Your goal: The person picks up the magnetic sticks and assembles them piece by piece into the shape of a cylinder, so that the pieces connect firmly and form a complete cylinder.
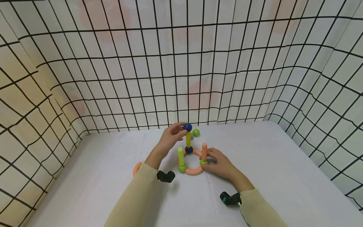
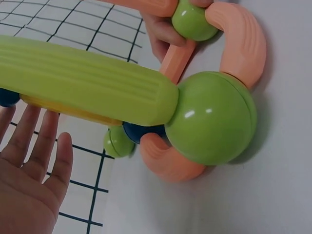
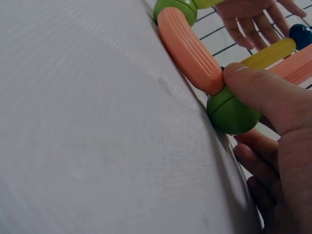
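Observation:
A ring of curved orange pieces [image 1: 194, 171] and balls lies on the table. Its front-left green ball [image 2: 212, 117] carries an upright lime rod [image 1: 181, 157]. At the back, a dark blue ball [image 1: 188, 150] bears a yellow rod [image 1: 188, 140] topped by another blue ball [image 1: 187, 127]. My left hand [image 1: 171, 135] is beside that top ball, fingers extended and spread; contact is unclear. With thumb and fingers, my right hand [image 1: 219, 162] grips the right-hand green ball [image 3: 234, 112], under an upright orange rod [image 1: 204, 152]. Its fingers are partly hidden behind the ball.
Two loose green balls, one a fully visible ball [image 1: 196, 132], sit behind the yellow rod. A separate curved orange piece [image 1: 136, 169] lies left, partly hidden by my left forearm. Black netting [image 1: 175, 77] surrounds the back and sides of the white-covered table [image 1: 113, 154].

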`<state>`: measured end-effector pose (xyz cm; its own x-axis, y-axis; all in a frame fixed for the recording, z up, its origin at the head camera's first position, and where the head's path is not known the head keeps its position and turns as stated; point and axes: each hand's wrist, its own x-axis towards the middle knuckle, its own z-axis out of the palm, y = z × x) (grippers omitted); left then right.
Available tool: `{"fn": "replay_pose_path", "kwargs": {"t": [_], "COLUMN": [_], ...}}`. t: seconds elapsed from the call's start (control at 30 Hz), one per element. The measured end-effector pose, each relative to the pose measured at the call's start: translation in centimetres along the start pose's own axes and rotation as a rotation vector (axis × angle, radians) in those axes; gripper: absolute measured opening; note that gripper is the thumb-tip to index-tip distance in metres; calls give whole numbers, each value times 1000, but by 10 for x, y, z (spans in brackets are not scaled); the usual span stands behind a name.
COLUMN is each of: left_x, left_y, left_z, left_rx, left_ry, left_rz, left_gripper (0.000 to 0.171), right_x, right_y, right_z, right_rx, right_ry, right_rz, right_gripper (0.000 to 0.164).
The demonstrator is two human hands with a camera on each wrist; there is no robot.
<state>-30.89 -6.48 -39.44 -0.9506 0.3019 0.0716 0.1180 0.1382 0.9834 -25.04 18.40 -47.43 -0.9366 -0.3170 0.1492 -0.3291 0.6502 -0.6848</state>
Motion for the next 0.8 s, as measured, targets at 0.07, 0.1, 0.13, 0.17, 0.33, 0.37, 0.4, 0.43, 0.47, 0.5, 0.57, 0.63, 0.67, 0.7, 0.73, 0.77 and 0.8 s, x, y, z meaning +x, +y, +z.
{"fn": "replay_pose_path", "kwargs": {"t": [0.07, 0.1, 0.13, 0.17, 0.33, 0.37, 0.4, 0.43, 0.47, 0.5, 0.57, 0.63, 0.67, 0.7, 0.73, 0.77, 0.8], "left_x": [0, 0, 0, 0, 1, 0, 0, -1, -1, -1, -1, 1, 2, 3, 5, 6, 8], "left_y": [-1, -2, -3, -4, -10, -11, -13, -14, -16, -17, -20, -24, -26, -28, -30, -33, -35], "left_z": [-1, -1, -1, -2, -3, -3, -4, -4, -4, -4, -4, -4, -3, -3, -2, -1, -1], "left_rx": [-8, -13, -15, -19, -30, -38, -47, -56, -61, -68, -73, -65, -59, -53, -47, -38, -31], "left_ry": [1, 1, 2, 5, 18, 20, 21, 25, 30, 38, 62, 87, 100, 111, 121, 132, 141], "left_rz": [-17, -25, -34, -41, -52, -53, -54, -55, -57, -65, -81, -100, -110, -119, -122, -122, -118], "left_gripper": [42, 41, 42, 41, 38, 38, 39, 40, 41, 42, 43, 41, 40, 40, 40, 39, 40], "right_x": [0, 0, 0, 0, -1, -1, -1, 0, 0, 0, 0, -1, -1, -1, -1, -2, -2], "right_y": [0, 0, 0, 0, -1, -1, -1, -1, -1, -2, -2, -3, -3, -3, -3, -3, -3], "right_z": [0, 0, 0, 0, -1, -2, -2, -2, -2, -3, -3, -4, -4, -4, -5, -5, -6], "right_rx": [0, 4, 3, 2, -1, 0, -2, -2, -1, -1, -1, -3, -6, -5, -4, -3, -1], "right_ry": [-1, -2, -2, -2, -2, -4, -6, -8, -10, -12, -13, -18, -20, -22, -25, -28, -32], "right_rz": [-1, 2, 0, -3, -19, -17, -15, -11, -7, -9, -12, -13, -12, -11, -10, -7, -6], "right_gripper": [31, 32, 32, 33, 33, 32, 32, 31, 31, 31, 31, 30, 29, 30, 30, 32, 32]}}
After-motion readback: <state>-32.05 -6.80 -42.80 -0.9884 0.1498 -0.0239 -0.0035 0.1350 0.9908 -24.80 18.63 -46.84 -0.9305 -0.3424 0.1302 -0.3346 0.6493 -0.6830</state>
